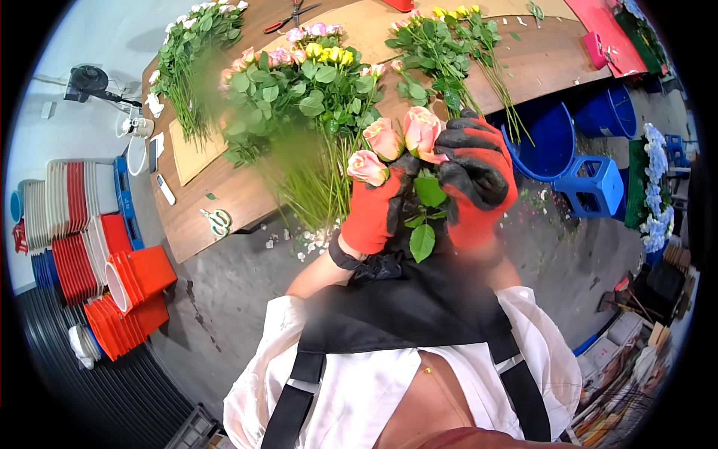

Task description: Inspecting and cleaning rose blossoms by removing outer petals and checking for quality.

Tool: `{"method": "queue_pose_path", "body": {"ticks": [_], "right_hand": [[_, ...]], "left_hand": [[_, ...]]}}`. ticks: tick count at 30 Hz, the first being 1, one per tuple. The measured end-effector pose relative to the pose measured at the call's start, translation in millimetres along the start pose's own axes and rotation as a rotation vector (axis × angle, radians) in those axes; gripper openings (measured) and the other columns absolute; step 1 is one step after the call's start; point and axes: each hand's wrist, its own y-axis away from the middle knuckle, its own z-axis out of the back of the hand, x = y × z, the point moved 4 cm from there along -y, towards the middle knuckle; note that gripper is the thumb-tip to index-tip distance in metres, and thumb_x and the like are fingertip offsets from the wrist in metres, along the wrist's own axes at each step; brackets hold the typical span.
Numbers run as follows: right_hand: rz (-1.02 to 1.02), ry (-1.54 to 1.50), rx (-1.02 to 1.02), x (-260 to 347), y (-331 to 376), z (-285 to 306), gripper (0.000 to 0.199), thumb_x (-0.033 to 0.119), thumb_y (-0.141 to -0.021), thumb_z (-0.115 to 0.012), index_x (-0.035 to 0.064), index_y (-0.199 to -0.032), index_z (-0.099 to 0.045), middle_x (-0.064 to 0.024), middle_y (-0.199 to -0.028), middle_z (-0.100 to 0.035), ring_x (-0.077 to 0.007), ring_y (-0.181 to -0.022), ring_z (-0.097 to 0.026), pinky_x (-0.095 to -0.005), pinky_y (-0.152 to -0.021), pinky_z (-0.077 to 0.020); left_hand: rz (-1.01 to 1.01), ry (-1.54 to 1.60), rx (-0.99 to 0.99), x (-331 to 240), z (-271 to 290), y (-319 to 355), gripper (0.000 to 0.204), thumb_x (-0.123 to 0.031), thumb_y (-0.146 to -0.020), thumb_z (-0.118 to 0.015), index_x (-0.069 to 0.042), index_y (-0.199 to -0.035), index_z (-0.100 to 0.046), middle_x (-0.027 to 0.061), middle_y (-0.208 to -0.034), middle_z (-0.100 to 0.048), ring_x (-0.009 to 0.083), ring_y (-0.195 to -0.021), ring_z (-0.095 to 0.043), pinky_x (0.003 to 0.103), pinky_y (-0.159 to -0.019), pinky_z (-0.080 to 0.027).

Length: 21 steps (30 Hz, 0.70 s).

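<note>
My left hand (pixel 375 212), in a red glove with black palm and fingers, is closed around the stems of several peach-pink roses (pixel 384 139) held in front of my apron (pixel 396 314). Their blooms stand just above its fingers. Gloved the same way, my right hand (pixel 480 176) has its fingers curled against the outer petals of the rightmost rose (pixel 420 129). What lies between those fingertips is partly hidden. Green leaves (pixel 423 239) hang below the blooms between both hands, and most of the held stems are out of sight.
Bunches of pink and yellow roses (pixel 307 82) lie on the brown table (pixel 187 221), stems hanging over its near edge. Green-handled scissors (pixel 217 222), red-handled scissors (pixel 293 16) and a phone (pixel 166 190) lie there too. Blue tubs (pixel 542 142) and a blue stool (pixel 591 185) stand right; red-orange bins (pixel 138 277) left.
</note>
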Motion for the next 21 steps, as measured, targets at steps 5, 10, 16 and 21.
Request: {"method": "queue_pose_path", "body": {"ticks": [5, 10, 16, 21], "right_hand": [[-0.082, -0.135, 0.051, 1.6, -0.5, 6.3, 0.029, -0.001, -0.063, -0.076, 0.0033, -0.089, -0.064, -0.0136, -0.097, -0.068, -0.0331, -0.102, -0.061, -0.0479, -0.096, -0.0435], [-0.278, -0.301, -0.083, -11.9, 9.3, 14.1, 0.025, 0.024, -0.086, -0.065, -0.0006, -0.085, -0.060, -0.0177, -0.095, -0.064, -0.0356, -0.104, -0.058, -0.0501, -0.097, -0.0423], [-0.378, -0.214, 0.160, 4.3, -23.4, 21.8, 0.026, 0.017, -0.078, -0.069, -0.0006, -0.097, -0.066, -0.0143, -0.110, -0.065, -0.0276, -0.116, -0.054, -0.0403, -0.098, -0.0418], [-0.347, -0.248, 0.266, 7.7, -37.4, 0.4, 0.034, 0.006, -0.069, -0.073, 0.0006, -0.102, -0.067, -0.0112, -0.112, -0.065, -0.0257, -0.114, -0.056, -0.0378, -0.098, -0.0427]], "left_hand": [[-0.060, -0.341, 0.123, -2.1, -3.1, -1.3, 0.037, -0.016, -0.098, -0.053, -0.003, -0.132, -0.048, 0.0057, -0.119, -0.060, 0.0184, -0.107, -0.057, 0.033, -0.091, -0.046], [-0.149, -0.461, 0.159, -3.5, 4.6, -3.1, 0.040, -0.015, -0.099, -0.049, -0.006, -0.138, -0.044, 0.0043, -0.124, -0.056, 0.0175, -0.110, -0.054, 0.033, -0.096, -0.042], [-0.275, -0.422, 0.476, -13.4, 7.8, -8.1, 0.044, -0.021, -0.102, -0.046, -0.007, -0.143, -0.040, 0.0059, -0.127, -0.054, 0.0165, -0.113, -0.052, 0.031, -0.100, -0.038], [-0.233, -0.659, 0.347, -14.3, -9.9, -15.1, 0.029, -0.016, -0.098, -0.048, -0.009, -0.126, -0.046, 0.0085, -0.115, -0.052, 0.0220, -0.100, -0.050, 0.034, -0.083, -0.040]]}}
